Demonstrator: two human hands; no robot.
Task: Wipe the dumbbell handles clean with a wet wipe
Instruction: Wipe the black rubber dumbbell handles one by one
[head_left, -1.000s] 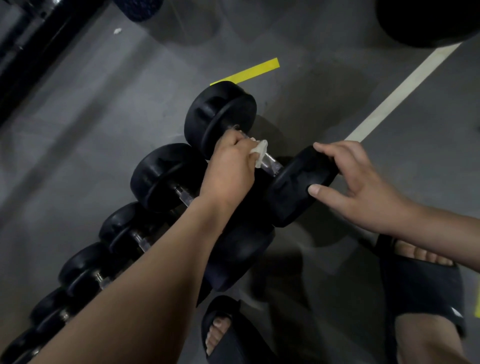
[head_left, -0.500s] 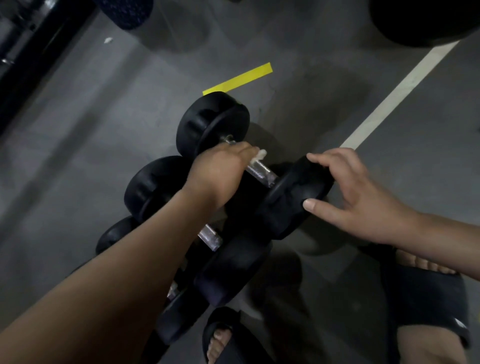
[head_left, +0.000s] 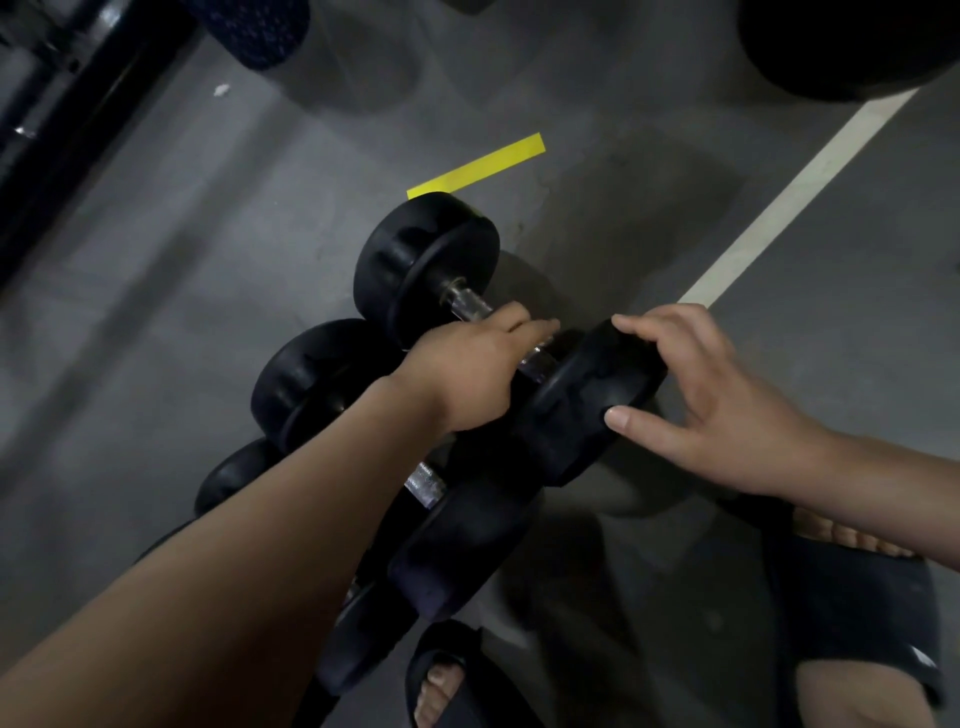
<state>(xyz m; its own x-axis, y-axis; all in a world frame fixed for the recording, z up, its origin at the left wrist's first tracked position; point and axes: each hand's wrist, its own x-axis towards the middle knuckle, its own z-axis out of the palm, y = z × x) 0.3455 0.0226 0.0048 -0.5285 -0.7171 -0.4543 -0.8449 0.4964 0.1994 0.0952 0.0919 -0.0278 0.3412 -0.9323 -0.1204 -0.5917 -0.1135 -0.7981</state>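
A person's left hand (head_left: 478, 374) curled round the end dumbbell's chrome handle (head_left: 470, 306) on the floor — wet wipe hidden, if there — right hand (head_left: 727, 405) clasping its near head (head_left: 587, 410); wiping looked midway, the neighbouring handle (head_left: 426, 482) apparently waiting.

Single cam, head-worn, wide-angle. Faces fwd and steeply down onto grey floor (head_left: 156, 364). Close range: forearms enter from 7 and 4 o'clock, left hand (head_left: 467, 374) and right hand (head_left: 727, 400) meet near ctr on the dumbbell (head_left: 426, 260). Wearer's own sandals (head_left: 852, 597) at the 5–6 o'clock edge. One view only.
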